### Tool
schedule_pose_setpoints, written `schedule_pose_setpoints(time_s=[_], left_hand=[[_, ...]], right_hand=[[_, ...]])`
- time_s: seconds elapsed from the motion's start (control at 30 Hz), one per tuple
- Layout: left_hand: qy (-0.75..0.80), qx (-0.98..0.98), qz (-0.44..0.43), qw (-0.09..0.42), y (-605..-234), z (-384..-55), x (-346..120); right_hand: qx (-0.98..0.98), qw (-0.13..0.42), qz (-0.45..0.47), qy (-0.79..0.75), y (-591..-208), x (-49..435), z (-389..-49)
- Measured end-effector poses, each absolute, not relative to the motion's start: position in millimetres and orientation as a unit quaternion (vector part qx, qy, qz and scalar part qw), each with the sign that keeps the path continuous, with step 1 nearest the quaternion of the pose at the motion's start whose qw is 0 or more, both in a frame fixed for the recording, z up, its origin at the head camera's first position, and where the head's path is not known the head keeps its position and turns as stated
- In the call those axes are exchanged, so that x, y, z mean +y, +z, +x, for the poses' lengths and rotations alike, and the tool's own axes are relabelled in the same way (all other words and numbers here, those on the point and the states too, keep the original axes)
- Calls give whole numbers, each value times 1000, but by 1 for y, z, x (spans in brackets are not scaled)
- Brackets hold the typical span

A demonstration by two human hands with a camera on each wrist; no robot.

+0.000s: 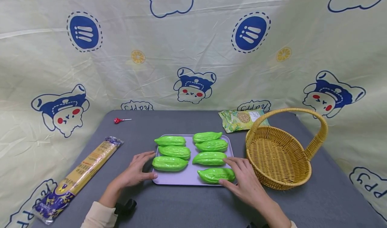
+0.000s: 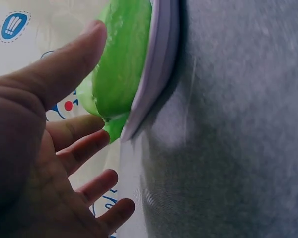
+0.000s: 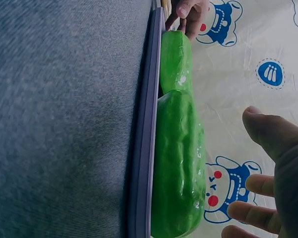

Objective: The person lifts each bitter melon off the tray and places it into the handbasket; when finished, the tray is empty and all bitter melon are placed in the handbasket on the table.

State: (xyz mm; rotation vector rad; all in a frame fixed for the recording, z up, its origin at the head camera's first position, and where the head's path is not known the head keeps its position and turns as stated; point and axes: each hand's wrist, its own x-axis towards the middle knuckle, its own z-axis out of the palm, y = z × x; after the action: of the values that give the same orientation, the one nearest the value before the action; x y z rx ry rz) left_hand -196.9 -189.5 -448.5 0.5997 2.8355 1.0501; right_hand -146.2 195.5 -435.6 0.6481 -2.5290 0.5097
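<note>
On my remote feed, the left hand [image 1: 138, 169] and right hand [image 1: 247, 180], fingers spread, flank the purple tray [image 1: 188, 177] bearing seven green gourds [image 1: 174, 151], and I judge a clumsy nudge by the right thumb [image 1: 226, 184] could roll the nearest gourd [image 1: 214, 176] overboard.

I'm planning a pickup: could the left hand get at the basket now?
Probably not easily: the tray, its vegetables and the right hand lie between the left hand and the basket.
</note>
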Motion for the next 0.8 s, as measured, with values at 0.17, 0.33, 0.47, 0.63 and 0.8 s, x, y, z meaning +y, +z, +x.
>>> schedule_pose_setpoints(time_s=[0.17,0.33,0.47,0.63,0.8], left_hand=[[342,917,200,54,-451,-200,-191],[336,917,209,60,-453,-203,-192],[329,918,215,57,-455,-205,-192],[327,919,214,57,-457,-207,-192],[326,921,203,70,-458,-206,-191]], right_hand=[[-927,219,237,190,-438,197,-147],[-930,204,238,193,-440,198,-150],[-934,186,234,197,-442,199,-152],[-938,164,230,201,-445,200,-155],[-938,158,232,202,-448,202,-157]])
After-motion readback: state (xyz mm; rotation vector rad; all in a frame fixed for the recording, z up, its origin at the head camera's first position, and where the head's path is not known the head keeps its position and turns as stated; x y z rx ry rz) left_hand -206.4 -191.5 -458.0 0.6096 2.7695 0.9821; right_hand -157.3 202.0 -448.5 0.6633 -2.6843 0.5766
